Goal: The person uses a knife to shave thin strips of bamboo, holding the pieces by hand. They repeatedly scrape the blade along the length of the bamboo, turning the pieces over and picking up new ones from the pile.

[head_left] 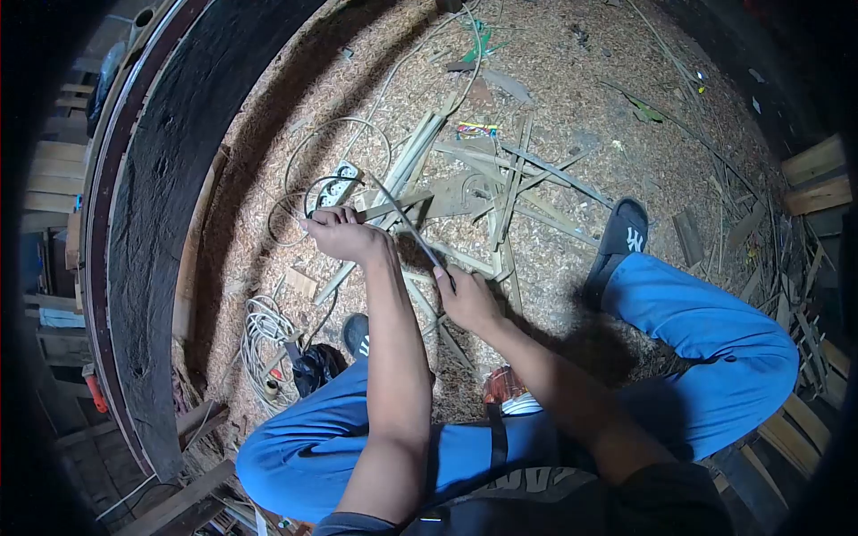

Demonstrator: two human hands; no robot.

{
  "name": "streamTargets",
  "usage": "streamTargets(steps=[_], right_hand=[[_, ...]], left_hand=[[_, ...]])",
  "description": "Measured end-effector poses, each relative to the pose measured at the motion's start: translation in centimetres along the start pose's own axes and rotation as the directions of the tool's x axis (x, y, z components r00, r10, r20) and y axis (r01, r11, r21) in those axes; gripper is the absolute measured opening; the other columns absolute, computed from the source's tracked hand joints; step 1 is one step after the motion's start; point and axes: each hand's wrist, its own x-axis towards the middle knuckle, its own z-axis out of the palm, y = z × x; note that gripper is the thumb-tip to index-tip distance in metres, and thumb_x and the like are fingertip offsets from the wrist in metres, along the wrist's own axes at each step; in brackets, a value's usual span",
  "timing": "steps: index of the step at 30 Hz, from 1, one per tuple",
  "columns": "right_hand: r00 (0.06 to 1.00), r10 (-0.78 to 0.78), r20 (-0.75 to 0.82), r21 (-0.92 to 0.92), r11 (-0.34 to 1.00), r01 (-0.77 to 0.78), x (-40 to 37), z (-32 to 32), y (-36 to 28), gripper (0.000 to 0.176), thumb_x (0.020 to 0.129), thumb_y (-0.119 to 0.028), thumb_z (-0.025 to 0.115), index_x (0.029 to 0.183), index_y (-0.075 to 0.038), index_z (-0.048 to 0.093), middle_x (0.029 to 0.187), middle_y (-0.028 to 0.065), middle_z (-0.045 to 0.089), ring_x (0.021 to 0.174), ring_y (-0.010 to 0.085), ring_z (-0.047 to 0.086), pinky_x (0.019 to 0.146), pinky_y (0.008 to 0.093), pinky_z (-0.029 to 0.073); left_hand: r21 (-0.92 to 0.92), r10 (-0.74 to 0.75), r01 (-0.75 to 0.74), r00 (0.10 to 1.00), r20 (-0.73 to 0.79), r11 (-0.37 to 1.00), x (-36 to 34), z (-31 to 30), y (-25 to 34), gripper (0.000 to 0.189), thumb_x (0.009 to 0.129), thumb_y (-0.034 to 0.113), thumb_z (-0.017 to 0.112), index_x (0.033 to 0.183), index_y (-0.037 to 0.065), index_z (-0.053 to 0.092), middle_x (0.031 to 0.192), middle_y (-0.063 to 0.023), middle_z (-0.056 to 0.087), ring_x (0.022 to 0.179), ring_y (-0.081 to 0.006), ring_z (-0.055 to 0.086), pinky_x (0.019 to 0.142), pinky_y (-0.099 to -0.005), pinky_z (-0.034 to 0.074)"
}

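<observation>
My left hand [344,237] is closed around the near end of a flat wooden strip [393,205], which points right over the litter of slats. My right hand [469,302] grips a long, thin, dark tool [407,223] that looks like a narrow blade; its shaft slants up and left across the strip. Whether the two touch cannot be made out. Just beyond my left hand lies a white power strip [338,185] with a dark cable beside it. Thin wooden slats [509,192] lie crossed on the ground ahead of both hands.
Wood shavings [572,98] cover the ground. A coiled pale cable [261,344] and a black plastic bag [317,366] lie at left. A dark curved wall [165,179] rises on the left. My sandalled foot [623,232] is at right, near stacked scrap wood [809,313].
</observation>
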Motion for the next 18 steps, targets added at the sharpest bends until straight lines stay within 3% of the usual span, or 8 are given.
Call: streamTargets(steps=[2,4,6,7,8,10,14,18], right_hand=[[0.998,-0.025,0.065,0.013,1.0,0.024,-0.2,-0.3,-1.1,0.043,0.1,-0.038,0.044,0.094,0.001,0.06,0.082,0.0321,0.063,0.082,0.0521,0.061,0.076,0.0585,0.048],[0.998,-0.068,0.002,-0.093,0.993,0.068,-0.5,-0.4,-1.7,0.04,0.101,-0.036,0.044,0.1,0.0,0.062,0.071,0.0292,0.063,0.08,0.0484,0.063,0.078,0.0559,0.049],[0.996,0.024,0.088,-0.067,0.998,-0.018,0.2,-0.6,-0.1,0.04,0.101,-0.036,0.043,0.104,0.0,0.062,0.068,0.0292,0.062,0.077,0.048,0.064,0.076,0.056,0.05],[0.961,0.213,0.177,0.018,0.975,-0.219,0.6,-1.5,-0.3,0.041,0.101,-0.034,0.043,0.105,0.002,0.062,0.077,0.032,0.063,0.083,0.0481,0.064,0.078,0.0557,0.05],[0.979,0.202,0.039,-0.022,0.979,-0.201,1.9,0.6,3.9,0.041,0.101,-0.033,0.043,0.105,0.002,0.063,0.083,0.0319,0.064,0.085,0.0488,0.063,0.078,0.0545,0.05],[0.997,0.016,-0.073,-0.152,0.988,-0.026,2.1,0.4,4.8,0.046,0.103,-0.037,0.039,0.111,-0.001,0.066,0.074,0.0237,0.068,0.064,0.0419,0.066,0.063,0.0494,0.055],[1.0,-0.008,0.025,-0.002,1.0,0.008,0.3,-1.0,0.2,0.03,0.099,-0.031,0.049,0.098,-0.004,0.06,0.073,0.0254,0.063,0.077,0.0491,0.061,0.071,0.0571,0.046],[0.989,-0.131,-0.07,-0.016,0.991,0.13,0.9,0.1,1.0,0.03,0.099,-0.032,0.048,0.095,-0.004,0.057,0.073,0.0267,0.063,0.074,0.0505,0.06,0.067,0.058,0.046]], left_hand=[[-0.009,-0.011,0.011,1.0,-0.017,1.0,-0.2,0.2,0.3,0.041,0.105,0.033,0.033,0.068,0.016,0.027,0.063,0.0016,0.028,0.053,-0.0105,0.024,0.047,-0.0271,0.023],[-0.013,-0.013,0.012,0.998,-0.059,1.0,-0.4,0.4,0.4,0.037,0.104,0.029,0.034,0.07,0.015,0.03,0.066,0.0014,0.03,0.054,-0.0105,0.027,0.048,-0.0263,0.025],[-0.024,-0.014,0.013,0.997,-0.076,1.0,-0.3,0.3,0.2,0.034,0.103,0.026,0.035,0.071,0.014,0.03,0.067,0.0014,0.031,0.054,-0.0105,0.028,0.048,-0.0263,0.025],[-0.045,-0.017,0.013,0.996,-0.087,0.999,-0.1,0.4,0.2,0.032,0.102,0.024,0.035,0.072,0.014,0.03,0.068,0.0013,0.032,0.055,-0.0104,0.028,0.048,-0.0262,0.025],[-0.047,-0.013,0.009,0.996,-0.086,0.999,-0.1,0.6,0.2,0.032,0.102,0.024,0.035,0.072,0.014,0.03,0.068,0.0013,0.032,0.055,-0.0104,0.028,0.048,-0.0262,0.025],[-0.007,0.018,-0.019,0.996,-0.082,1.0,-0.6,1.5,0.5,0.039,0.105,0.025,0.033,0.068,0.014,0.028,0.063,0.0026,0.026,0.053,-0.0098,0.025,0.047,-0.0272,0.021],[0.188,0.092,-0.088,0.996,-0.012,0.978,-1.8,2.2,0.1,0.032,0.102,0.014,0.036,0.07,0.012,0.031,0.063,0.0011,0.031,0.052,-0.0101,0.03,0.046,-0.0254,0.027],[-0.014,-0.003,0.003,1.0,-0.023,1.0,-1.4,1.7,0.0,0.031,0.103,0.018,0.037,0.072,0.012,0.032,0.065,0.0006,0.032,0.053,-0.0109,0.031,0.047,-0.0261,0.028]])
